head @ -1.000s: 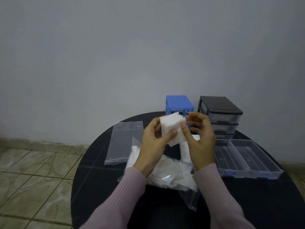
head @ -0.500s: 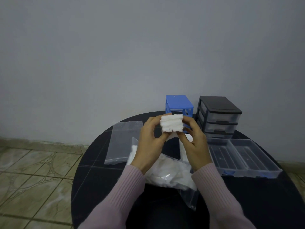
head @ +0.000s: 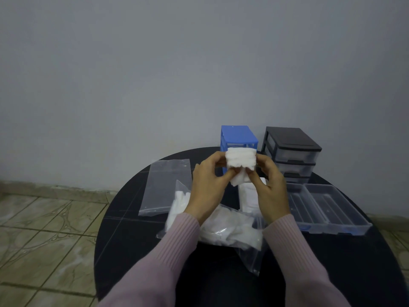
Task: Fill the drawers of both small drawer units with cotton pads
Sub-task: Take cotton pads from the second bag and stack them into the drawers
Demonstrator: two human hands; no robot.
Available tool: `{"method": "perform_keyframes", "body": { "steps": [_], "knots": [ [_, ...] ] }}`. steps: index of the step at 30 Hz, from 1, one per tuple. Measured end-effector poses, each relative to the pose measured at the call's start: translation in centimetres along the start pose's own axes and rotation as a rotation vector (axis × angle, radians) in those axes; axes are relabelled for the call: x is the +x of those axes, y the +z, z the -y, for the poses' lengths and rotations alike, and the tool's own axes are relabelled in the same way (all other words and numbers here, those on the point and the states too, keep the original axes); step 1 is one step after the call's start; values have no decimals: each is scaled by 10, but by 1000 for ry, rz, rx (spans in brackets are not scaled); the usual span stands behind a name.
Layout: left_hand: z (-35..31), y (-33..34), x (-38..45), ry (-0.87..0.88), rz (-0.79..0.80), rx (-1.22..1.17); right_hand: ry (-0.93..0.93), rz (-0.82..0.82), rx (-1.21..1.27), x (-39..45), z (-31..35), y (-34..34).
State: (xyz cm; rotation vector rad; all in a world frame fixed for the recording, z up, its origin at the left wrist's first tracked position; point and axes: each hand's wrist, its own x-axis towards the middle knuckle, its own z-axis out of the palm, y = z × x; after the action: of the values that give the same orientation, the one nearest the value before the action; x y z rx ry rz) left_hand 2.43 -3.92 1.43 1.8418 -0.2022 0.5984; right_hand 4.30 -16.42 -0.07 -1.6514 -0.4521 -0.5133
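A round black table (head: 137, 227) carries everything, standing before a plain grey wall (head: 155, 63) on a floor of beige patterned tiles (head: 44, 235). At the table's far edge stand two small units: a black plastic drawer unit with clear drawers (head: 292, 151) on the right and a blue plastic drawer unit (head: 238, 135) just beside it on the left. Near the right edge lie two clear removed drawers (head: 327, 207), side by side and touching. At the middle of the table lies a clear plastic bag full of white cotton pads (head: 228, 229), and toward the left edge an empty flat clear bag (head: 166, 185). A low white stack of pads (head: 249, 196) rests between the hands and the removed drawers. The left hand (head: 208, 182) and the right hand (head: 270, 187), both in pink ribbed sleeves (head: 177, 251), are raised above the table's middle and together pinch a stack of white cotton pads (head: 240, 159) from its two sides, in front of the blue unit.
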Motion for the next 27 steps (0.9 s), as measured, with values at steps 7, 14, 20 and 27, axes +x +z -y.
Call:
{"method": "perform_keyframes", "body": {
  "steps": [7, 14, 20, 27],
  "knots": [
    [1, 7, -1, -58, 74, 19, 125, -125, -28, 6, -5, -44],
    [0, 17, -7, -11, 89, 116, 57, 120, -796, 7, -9, -96],
    [9, 22, -10, 44, 92, 204, 181, 377, -1158, 4, -12, -115],
    [11, 19, -7, 28, 84, 192, 216, 636, -1429, 0, -21, -103]
  ]
}}
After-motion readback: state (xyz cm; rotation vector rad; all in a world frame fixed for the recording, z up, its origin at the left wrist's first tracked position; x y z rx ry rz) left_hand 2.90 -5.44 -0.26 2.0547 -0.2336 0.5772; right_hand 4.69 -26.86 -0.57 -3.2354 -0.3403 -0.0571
